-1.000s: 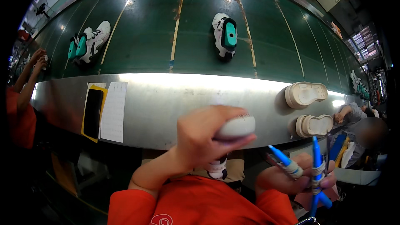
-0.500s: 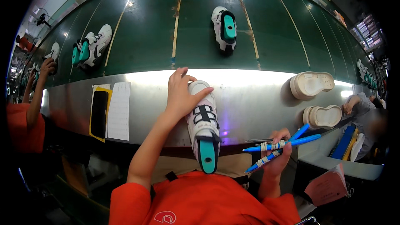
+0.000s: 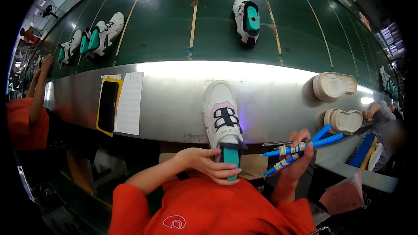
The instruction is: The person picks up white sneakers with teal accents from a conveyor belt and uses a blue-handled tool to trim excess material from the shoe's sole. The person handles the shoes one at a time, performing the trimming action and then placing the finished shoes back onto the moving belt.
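Note:
A white and pink sneaker [image 3: 221, 93] with black straps lies before me, toe pointing away over the metal ledge, heel end toward my body. Its teal shoe last [image 3: 230, 156] sticks out of the opening. My left hand [image 3: 203, 164] is closed around the heel end, fingers across the last. To the right, my right hand [image 3: 298, 159] grips several blue pens [image 3: 327, 140] wrapped with pale bands. A thin metal tool [image 3: 278, 143], whose kind I cannot make out, also pokes from that hand. The fingers partly hide the pens' middles.
Beyond the metal ledge [image 3: 174, 100] runs a green conveyor [image 3: 161, 21] carrying another sneaker [image 3: 246, 21] and several more at left. A black phone [image 3: 108, 106] lies on papers. Two cream sole-shaped blocks [image 3: 335, 86] stand at right. Co-workers sit on both sides.
My left hand has moved from the sneaker's toe back to its heel and last. The right hand still holds the pens. At far left, a co-worker's hand has come off a sneaker on the conveyor.

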Tool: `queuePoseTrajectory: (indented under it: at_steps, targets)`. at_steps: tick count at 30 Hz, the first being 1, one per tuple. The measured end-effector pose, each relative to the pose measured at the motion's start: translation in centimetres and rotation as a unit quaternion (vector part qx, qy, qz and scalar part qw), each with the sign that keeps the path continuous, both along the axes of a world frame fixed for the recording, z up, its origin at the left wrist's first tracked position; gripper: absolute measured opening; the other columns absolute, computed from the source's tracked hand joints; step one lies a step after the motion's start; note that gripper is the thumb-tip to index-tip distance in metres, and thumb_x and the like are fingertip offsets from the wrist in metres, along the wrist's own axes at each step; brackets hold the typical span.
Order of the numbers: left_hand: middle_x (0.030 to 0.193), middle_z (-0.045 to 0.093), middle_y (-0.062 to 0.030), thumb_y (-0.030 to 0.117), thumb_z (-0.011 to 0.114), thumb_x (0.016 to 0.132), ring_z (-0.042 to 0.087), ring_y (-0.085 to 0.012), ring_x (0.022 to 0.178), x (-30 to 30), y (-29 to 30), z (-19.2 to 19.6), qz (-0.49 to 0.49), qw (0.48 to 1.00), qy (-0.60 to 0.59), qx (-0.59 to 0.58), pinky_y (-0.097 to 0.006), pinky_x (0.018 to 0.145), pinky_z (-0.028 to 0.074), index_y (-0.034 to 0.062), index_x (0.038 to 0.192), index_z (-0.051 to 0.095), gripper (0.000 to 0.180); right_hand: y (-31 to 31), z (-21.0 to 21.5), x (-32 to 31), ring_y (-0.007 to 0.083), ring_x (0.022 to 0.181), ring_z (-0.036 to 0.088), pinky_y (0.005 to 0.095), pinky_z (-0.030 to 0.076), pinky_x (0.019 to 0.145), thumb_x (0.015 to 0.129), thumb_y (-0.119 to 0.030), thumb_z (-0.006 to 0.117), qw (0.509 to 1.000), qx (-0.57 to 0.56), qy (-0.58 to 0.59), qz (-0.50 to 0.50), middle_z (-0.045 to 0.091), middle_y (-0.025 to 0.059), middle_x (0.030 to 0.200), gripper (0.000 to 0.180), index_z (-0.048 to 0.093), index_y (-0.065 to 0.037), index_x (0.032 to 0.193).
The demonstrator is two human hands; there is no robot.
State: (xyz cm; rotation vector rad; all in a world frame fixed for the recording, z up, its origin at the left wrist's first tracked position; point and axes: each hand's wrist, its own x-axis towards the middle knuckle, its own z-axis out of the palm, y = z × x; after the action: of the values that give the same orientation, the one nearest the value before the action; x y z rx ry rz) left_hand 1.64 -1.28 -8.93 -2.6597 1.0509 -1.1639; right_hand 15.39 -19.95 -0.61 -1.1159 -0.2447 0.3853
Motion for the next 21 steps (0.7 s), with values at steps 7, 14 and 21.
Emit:
queuePoseTrajectory:
  at_steps: [7,14,21]
  targets:
    - [0.124,0.039,-0.014,0.011,0.074,0.062,0.037,-0.0334,0.118,1.0,1.9,11.0,-0.022,0.852,0.236,-0.466,-0.049,0.098,0.03,0.02,0.116,0.048,0.06,-1.2,1.9,-0.6,0.0062,0.042,0.034,0.0187,0.03,0.04,0.079,-0.05,0.055,0.999,0.014,-0.025,0.014,0.041,0.0033,0.058,0.048,0.041,-0.006,0.07]
    - [0.127,0.036,-0.0161,0.011,0.08,0.054,0.034,-0.0379,0.121,2.5,1.4,14.6,-0.05,0.766,0.3,-0.566,-0.045,0.096,0.033,0.0142,0.116,0.047,0.071,-1.9,6.7,-1.7,0.0118,0.043,0.044,0.0223,0.035,0.038,0.079,-0.046,0.061,0.985,0.086,-0.091,0.121,0.048,0.0052,0.056,0.046,0.052,-0.002,0.07]
    - [0.125,0.038,-0.0173,0.012,0.079,0.055,0.037,-0.0386,0.118,2.5,0.9,14.6,-0.027,0.783,0.282,-0.553,-0.046,0.096,0.033,0.0104,0.116,0.047,0.069,0.0,6.9,-1.5,0.0145,0.043,0.046,0.0255,0.037,0.037,0.082,-0.041,0.059,0.946,0.117,-0.219,0.207,0.053,0.0091,0.06,0.041,0.055,0.0,0.081]
